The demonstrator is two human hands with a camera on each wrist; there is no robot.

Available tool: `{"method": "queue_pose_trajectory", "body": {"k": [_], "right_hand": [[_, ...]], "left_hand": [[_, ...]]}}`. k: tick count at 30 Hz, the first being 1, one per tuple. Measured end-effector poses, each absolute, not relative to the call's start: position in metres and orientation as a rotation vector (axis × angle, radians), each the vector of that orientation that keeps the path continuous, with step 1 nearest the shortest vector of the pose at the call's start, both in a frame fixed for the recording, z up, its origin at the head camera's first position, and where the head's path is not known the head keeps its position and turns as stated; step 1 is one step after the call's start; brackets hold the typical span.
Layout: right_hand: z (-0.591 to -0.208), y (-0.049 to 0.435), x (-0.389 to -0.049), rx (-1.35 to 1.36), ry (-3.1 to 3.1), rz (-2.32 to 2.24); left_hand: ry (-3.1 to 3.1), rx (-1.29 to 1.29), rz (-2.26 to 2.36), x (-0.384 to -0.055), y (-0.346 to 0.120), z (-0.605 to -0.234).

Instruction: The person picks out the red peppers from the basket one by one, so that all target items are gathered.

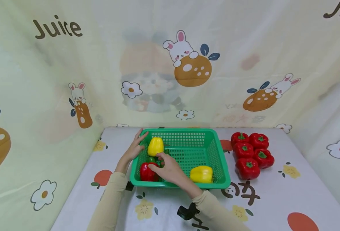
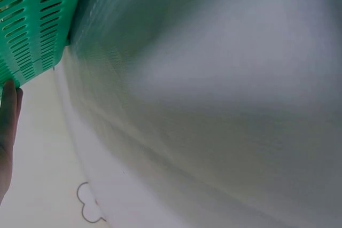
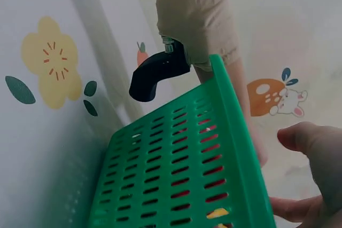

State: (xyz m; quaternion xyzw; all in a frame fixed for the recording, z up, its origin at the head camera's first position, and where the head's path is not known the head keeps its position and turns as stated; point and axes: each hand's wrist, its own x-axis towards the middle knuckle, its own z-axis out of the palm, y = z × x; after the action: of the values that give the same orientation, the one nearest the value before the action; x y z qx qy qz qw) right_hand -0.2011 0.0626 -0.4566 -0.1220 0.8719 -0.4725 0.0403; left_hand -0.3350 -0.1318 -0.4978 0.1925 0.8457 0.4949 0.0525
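Observation:
A green plastic basket (image 1: 222,160) with slotted walls stands on the table. Inside it are a yellow bell pepper (image 1: 155,146) at the back left, a red bell pepper (image 1: 148,172) at the front left and another yellow bell pepper (image 1: 201,175) at the front right. A dark green shape (image 1: 151,159) shows between the left peppers, partly hidden. My left hand (image 1: 134,148) rests at the basket's left rim with fingers extended. My right hand (image 1: 170,170) reaches over the front rim, thumb and fingers apart, beside the red pepper; whether it touches the pepper, I cannot tell.
Several red bell peppers (image 1: 248,168) stand in a group on the table to the right of the basket. A printed cloth (image 1: 274,199) covers the table, and a patterned curtain (image 1: 158,19) hangs behind it. A black wrist camera (image 3: 157,73) sits below the left sleeve.

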Motion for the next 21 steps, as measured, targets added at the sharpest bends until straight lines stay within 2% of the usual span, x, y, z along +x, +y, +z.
{"method": "queue_pose_trajectory", "body": {"k": [8, 13, 21], "right_hand": [[-0.468, 0.052, -0.206, -0.313, 2.662, -1.288], [-0.47, 0.049, -0.207, -0.262, 2.625, -1.23], [-0.47, 0.048, -0.212, -0.249, 2.588, -1.246]], "left_hand": [[2.553, 0.596, 1.512, -0.327, -0.13, -0.487], [2.57, 0.596, 1.518, -0.335, -0.131, -0.5], [2.567, 0.582, 1.516, -0.337, -0.132, -0.499]]}}
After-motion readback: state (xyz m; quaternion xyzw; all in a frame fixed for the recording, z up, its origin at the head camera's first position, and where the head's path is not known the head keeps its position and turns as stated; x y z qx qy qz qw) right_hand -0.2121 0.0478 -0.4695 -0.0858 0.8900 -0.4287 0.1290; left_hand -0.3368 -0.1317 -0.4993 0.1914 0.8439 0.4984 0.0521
